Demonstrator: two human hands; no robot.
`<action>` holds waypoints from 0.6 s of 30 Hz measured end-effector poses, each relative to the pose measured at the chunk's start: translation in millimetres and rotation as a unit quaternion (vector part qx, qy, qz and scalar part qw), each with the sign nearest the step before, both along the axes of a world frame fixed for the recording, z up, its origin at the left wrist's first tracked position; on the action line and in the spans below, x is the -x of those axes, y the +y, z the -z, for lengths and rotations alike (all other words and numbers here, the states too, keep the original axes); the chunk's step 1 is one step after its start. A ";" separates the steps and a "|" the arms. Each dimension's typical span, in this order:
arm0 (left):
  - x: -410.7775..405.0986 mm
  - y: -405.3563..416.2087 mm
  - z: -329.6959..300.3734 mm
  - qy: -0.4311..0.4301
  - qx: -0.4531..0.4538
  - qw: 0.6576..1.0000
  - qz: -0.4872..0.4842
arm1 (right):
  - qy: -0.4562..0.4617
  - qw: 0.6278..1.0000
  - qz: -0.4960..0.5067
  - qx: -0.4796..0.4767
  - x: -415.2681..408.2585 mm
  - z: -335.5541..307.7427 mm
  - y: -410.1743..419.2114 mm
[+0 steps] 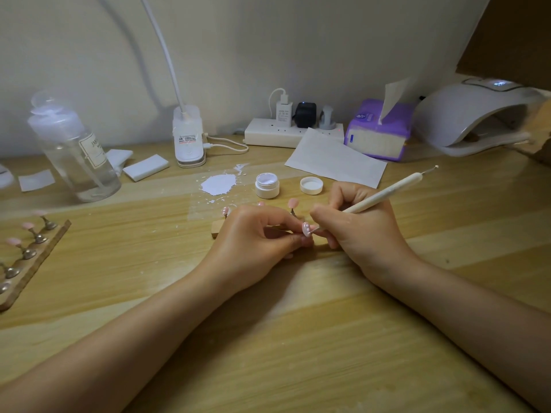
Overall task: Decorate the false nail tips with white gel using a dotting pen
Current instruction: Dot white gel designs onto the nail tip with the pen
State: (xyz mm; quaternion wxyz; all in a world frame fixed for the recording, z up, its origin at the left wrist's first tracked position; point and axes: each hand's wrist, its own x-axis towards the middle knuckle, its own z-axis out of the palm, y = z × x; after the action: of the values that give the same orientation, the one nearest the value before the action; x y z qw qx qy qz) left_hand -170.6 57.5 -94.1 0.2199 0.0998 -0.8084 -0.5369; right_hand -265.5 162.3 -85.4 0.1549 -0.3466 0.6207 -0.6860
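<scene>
Wood-grain table [268, 338] against pale wall, left hand [256, 234] pinching nail tip [306, 228], right hand [357, 225] gripping dotting pen [384, 193], open gel pot [267, 185] beside white smear [219, 184].

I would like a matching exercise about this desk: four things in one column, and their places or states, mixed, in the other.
Things:
1. dotting pen
2. gel jar
3. jar lid
4. tissue pack

Places or states:
A. open, behind the left hand
B. purple, by the wall
C. held in the right hand
D. lying off the jar, on the table

Pairs: 1-C, 2-A, 3-D, 4-B
</scene>
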 end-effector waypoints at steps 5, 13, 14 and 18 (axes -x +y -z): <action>-0.3 -0.6 0.1 0.002 0.008 1.000 0.000 | 0.006 1.000 0.003 -0.004 0.3 0.5 -0.2; -0.3 -1.4 1.2 -0.001 0.006 1.000 0.005 | 0.007 1.000 0.000 -0.005 0.4 0.8 0.0; -0.4 -1.2 0.9 0.000 0.006 1.000 0.006 | 0.007 1.000 0.004 -0.005 0.6 0.9 -0.1; -0.3 -0.4 0.0 -0.004 0.002 1.000 0.001 | 0.007 1.000 0.003 -0.003 0.5 0.5 0.0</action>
State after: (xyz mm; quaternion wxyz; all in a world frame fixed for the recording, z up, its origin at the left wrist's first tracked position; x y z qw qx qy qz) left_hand -170.4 57.2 -94.2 0.2161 0.1003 -0.8106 -0.5349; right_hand -266.1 162.3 -85.9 0.1499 -0.3485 0.6252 -0.6821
